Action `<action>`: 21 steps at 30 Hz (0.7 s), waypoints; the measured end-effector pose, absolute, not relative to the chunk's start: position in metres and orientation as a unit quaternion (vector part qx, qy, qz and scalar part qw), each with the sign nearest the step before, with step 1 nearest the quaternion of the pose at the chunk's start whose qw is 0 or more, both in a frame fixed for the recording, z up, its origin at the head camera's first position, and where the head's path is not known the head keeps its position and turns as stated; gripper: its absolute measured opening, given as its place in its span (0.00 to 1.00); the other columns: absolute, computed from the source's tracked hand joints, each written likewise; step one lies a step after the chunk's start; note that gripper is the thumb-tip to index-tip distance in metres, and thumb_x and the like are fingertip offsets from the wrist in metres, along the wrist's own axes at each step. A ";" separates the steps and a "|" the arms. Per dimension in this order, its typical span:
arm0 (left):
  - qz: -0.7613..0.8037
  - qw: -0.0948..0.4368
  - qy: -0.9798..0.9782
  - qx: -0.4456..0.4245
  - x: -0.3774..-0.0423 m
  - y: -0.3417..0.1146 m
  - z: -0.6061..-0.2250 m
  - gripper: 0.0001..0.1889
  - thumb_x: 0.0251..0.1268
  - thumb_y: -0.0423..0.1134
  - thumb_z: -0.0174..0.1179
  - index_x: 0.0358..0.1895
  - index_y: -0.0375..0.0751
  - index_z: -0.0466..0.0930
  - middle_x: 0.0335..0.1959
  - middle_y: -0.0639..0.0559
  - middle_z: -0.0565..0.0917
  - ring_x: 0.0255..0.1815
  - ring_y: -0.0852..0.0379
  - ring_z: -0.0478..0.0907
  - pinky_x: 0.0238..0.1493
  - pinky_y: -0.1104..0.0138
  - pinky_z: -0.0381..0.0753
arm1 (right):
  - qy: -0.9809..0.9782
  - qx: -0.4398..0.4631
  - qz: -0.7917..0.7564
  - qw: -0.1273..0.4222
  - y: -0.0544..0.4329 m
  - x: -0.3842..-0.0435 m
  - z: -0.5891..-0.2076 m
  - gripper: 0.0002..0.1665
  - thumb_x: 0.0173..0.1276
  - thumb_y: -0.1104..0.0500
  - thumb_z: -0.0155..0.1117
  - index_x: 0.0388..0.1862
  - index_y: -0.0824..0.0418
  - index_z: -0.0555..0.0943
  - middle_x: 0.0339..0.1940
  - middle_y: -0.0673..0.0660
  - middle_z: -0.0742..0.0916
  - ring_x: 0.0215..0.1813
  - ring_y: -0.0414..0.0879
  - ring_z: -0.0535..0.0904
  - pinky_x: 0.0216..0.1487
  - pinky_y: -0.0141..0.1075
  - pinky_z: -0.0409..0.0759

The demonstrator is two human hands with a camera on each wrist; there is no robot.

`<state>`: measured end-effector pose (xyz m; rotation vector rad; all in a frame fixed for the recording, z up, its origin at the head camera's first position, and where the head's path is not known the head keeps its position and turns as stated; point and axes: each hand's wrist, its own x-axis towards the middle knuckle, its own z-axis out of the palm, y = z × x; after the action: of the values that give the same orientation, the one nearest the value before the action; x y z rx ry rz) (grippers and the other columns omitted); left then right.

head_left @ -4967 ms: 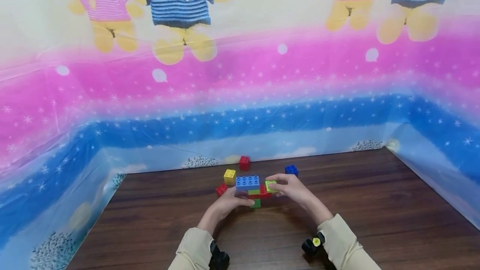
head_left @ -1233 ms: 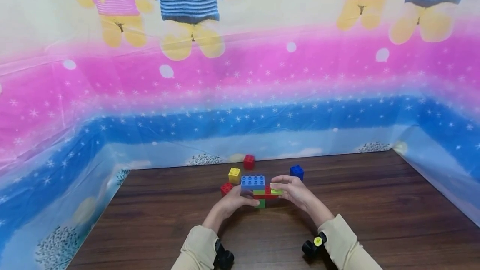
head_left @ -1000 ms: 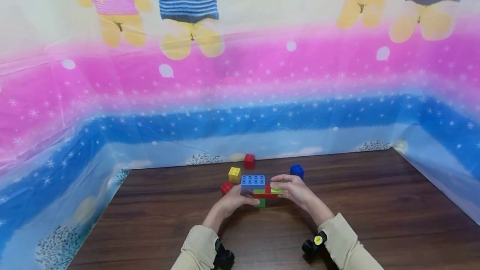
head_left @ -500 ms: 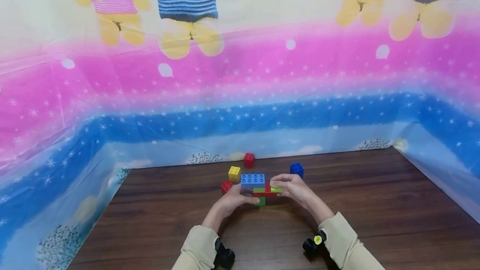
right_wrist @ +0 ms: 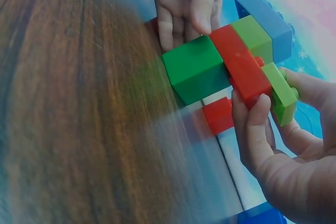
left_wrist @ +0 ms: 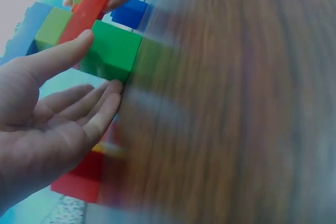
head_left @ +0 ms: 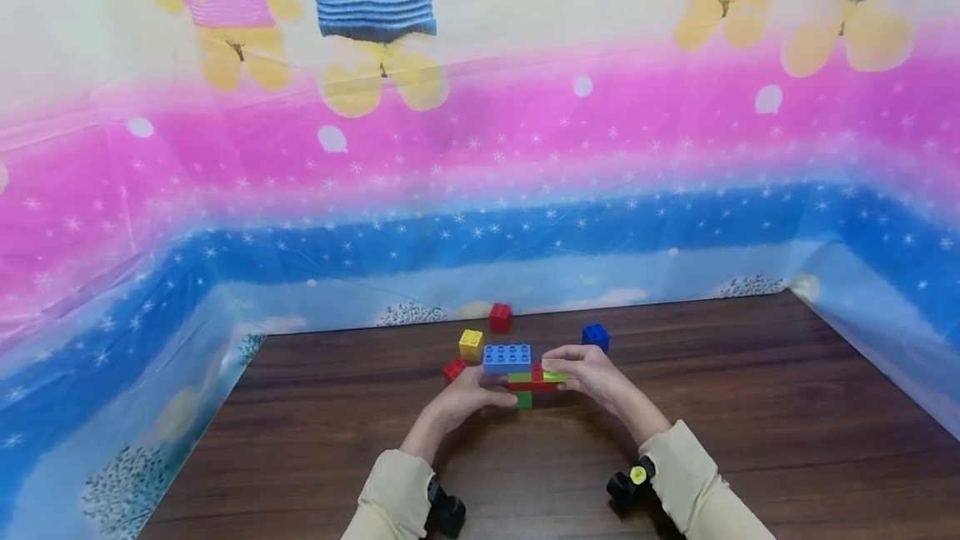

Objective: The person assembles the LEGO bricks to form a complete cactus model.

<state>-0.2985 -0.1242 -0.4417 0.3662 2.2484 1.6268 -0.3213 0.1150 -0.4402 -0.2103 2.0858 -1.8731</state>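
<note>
Now pinching lime brick [right_wrist: 282, 98], previously apart, onto red brick [right_wrist: 241, 66] with right hand [head_left: 592, 373], seemingly furthering assembly. Gripping green brick [right_wrist: 195, 72] with left hand [head_left: 459, 398].

The left hand [left_wrist: 52, 137] pinches a green block [left_wrist: 114, 51] standing on the tabletop [left_wrist: 236, 108], joined to a red brick [left_wrist: 89, 13].

Cream sleeves [head_left: 716, 498], black right wrist camera [head_left: 621, 488], round yellow marking [head_left: 637, 475] beside the right cuff [head_left: 678, 450]; black left wrist camera [head_left: 448, 515]
</note>
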 end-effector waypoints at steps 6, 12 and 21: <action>0.557 0.172 0.798 0.154 -0.292 -0.132 -0.433 0.27 0.63 0.37 0.64 0.65 0.37 0.72 0.65 0.39 0.76 0.69 0.40 0.70 0.71 0.43 0.64 | 0.740 -0.078 -0.648 0.164 0.113 -0.321 -0.439 0.26 0.69 0.51 0.63 0.58 0.68 0.76 0.55 0.62 0.82 0.45 0.42 0.81 0.47 0.32 0.82; 0.561 0.139 0.808 0.118 -0.288 -0.139 -0.424 0.28 0.62 0.37 0.65 0.64 0.32 0.70 0.60 0.35 0.79 0.61 0.42 0.77 0.65 0.48 0.74 | 0.743 -0.079 -0.645 0.160 0.113 -0.321 -0.437 0.29 0.68 0.48 0.65 0.58 0.68 0.76 0.57 0.63 0.82 0.47 0.43 0.81 0.52 0.34 0.83; 0.591 0.031 0.805 0.046 -0.293 -0.146 -0.421 0.14 0.59 0.35 0.67 0.41 0.30 0.74 0.25 0.49 0.79 0.24 0.57 0.74 0.31 0.68 0.77 | 0.731 -0.057 -0.661 0.161 0.113 -0.321 -0.441 0.29 0.67 0.49 0.65 0.59 0.68 0.76 0.56 0.62 0.82 0.46 0.42 0.81 0.48 0.32 0.83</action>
<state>-0.2926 -0.1463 -0.4208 0.1417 2.4802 1.8208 -0.3208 0.1133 -0.4407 -0.1639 2.0865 -1.8869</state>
